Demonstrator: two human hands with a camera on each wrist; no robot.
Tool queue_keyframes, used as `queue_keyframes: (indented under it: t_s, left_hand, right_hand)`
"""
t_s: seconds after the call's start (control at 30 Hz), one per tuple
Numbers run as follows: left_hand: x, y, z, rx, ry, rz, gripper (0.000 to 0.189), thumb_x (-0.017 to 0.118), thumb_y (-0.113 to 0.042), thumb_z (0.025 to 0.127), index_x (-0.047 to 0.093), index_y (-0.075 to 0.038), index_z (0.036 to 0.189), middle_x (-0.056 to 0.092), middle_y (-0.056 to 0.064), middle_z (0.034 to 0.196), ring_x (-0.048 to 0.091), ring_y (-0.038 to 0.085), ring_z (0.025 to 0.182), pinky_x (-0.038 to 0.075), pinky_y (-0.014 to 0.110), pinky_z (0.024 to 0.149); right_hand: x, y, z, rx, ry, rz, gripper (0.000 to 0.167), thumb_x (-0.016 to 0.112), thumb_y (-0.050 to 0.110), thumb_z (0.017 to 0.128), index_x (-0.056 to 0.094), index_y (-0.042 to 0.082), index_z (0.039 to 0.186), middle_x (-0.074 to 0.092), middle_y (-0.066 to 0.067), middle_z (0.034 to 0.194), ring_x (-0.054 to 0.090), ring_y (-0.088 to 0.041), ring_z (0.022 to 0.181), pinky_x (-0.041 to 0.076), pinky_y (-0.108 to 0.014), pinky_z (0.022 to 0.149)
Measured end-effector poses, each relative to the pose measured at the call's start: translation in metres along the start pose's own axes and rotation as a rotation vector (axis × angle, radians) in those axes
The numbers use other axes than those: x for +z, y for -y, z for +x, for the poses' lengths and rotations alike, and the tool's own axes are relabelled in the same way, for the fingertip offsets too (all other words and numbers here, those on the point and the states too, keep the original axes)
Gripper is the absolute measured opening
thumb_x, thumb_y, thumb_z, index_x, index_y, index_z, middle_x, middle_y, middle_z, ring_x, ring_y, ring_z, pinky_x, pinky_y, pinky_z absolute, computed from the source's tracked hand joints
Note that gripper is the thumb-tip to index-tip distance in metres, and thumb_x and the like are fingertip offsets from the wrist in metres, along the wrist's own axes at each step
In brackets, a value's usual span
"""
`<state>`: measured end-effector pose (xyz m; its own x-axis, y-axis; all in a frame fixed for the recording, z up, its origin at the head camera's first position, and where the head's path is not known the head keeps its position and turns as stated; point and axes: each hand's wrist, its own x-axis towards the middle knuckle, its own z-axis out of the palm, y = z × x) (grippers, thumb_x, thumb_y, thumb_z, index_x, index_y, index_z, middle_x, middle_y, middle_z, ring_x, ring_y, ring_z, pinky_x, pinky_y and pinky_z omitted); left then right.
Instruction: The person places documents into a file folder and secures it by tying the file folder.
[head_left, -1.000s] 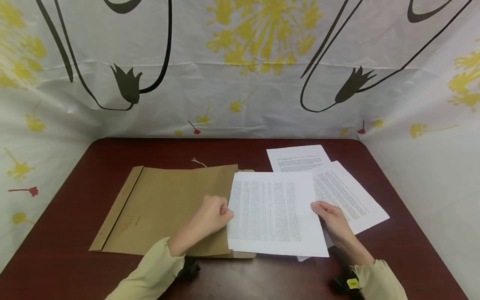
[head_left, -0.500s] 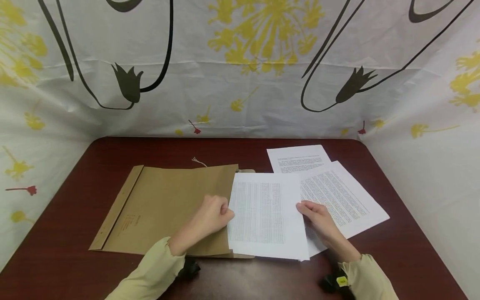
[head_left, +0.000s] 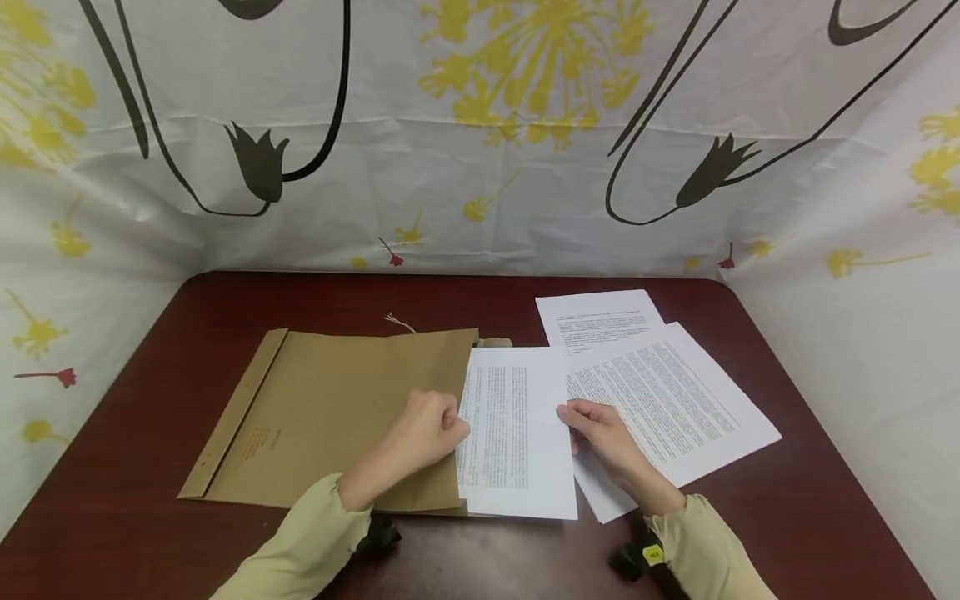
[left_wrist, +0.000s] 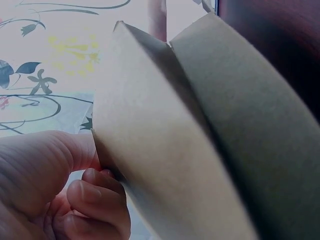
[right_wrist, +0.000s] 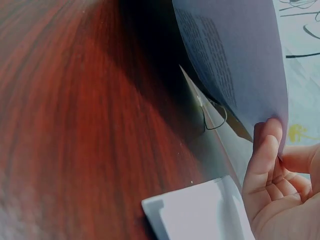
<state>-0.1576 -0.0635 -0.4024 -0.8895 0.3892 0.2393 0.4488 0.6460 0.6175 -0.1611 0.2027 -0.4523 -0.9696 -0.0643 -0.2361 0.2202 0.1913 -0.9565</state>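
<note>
Brown paper envelope (head_left: 337, 392), white printed sheet (head_left: 513, 433), one each; two loose white pages (head_left: 667, 400).
Left hand (head_left: 427, 429) pinched the envelope, right hand (head_left: 606, 437) the sheet to its left.

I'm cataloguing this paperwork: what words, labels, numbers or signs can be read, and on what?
None legible.
Brown envelope: red print too small.
Sheet in right hand: print too small.
Nearer loose sheet: print too small.
Farther loose sheet: print too small.
Yellow tag: marks too small.
</note>
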Motion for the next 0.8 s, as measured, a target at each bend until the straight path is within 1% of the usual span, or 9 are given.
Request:
queue_keyframes:
  t_s: [0.17,0.3,0.4,0.47,0.6,0.8]
  left_hand:
    - [0.001,0.000,0.000,0.013,-0.002,-0.017,0.034,0.055,0.001,0.067,0.030,-0.015,0.052,0.026,-0.010,0.048,0.026,0.005,0.047,0.020,0.017,0.044]
    - [0.001,0.000,0.000,0.024,-0.009,-0.017,0.033,0.054,0.002,0.066,0.029,-0.014,0.052,0.025,-0.010,0.048,0.025,0.004,0.047,0.020,0.017,0.044]
    - [0.001,0.000,0.000,0.021,-0.011,-0.008,0.033,0.053,0.003,0.066,0.029,-0.014,0.052,0.024,-0.010,0.048,0.024,0.004,0.048,0.020,0.017,0.044]
    - [0.001,0.000,0.000,0.017,-0.010,0.001,0.033,0.053,0.003,0.066,0.029,-0.014,0.052,0.024,-0.010,0.048,0.024,0.004,0.048,0.020,0.017,0.045]
    - [0.001,0.000,0.000,0.005,-0.008,0.012,0.034,0.055,0.002,0.067,0.029,-0.014,0.052,0.024,-0.010,0.048,0.023,0.004,0.048,0.020,0.018,0.045]
    - [0.002,0.002,0.001,0.007,-0.024,0.003,0.033,0.055,0.001,0.066,0.029,-0.014,0.051,0.024,-0.011,0.047,0.025,0.005,0.048,0.021,0.017,0.044]
  right_hand:
    - [0.003,0.003,0.000,0.008,0.001,0.009,0.023,0.055,0.015,0.093,0.060,-0.007,0.090,0.052,-0.002,0.059,0.047,-0.012,0.051,0.040,-0.022,0.052]
    - [0.010,0.008,0.001,-0.002,0.042,0.038,0.022,0.056,0.014,0.093,0.061,-0.007,0.089,0.052,-0.001,0.058,0.048,-0.011,0.050,0.041,-0.021,0.051]
    - [0.017,0.011,0.003,-0.009,0.071,0.067,0.022,0.057,0.013,0.092,0.060,-0.008,0.088,0.052,0.000,0.058,0.049,-0.010,0.050,0.043,-0.022,0.051]
    - [0.022,0.013,0.005,-0.008,0.068,0.077,0.021,0.057,0.013,0.092,0.061,-0.007,0.088,0.053,0.000,0.059,0.049,-0.009,0.051,0.044,-0.022,0.052]
    - [0.030,0.015,0.009,-0.008,0.008,0.072,0.020,0.057,0.011,0.092,0.062,-0.007,0.087,0.055,0.001,0.060,0.049,-0.008,0.052,0.044,-0.021,0.052]
    - [0.037,0.014,0.009,-0.003,-0.138,0.019,0.022,0.056,0.008,0.092,0.064,-0.012,0.097,0.060,0.000,0.065,0.049,-0.008,0.054,0.042,-0.020,0.051]
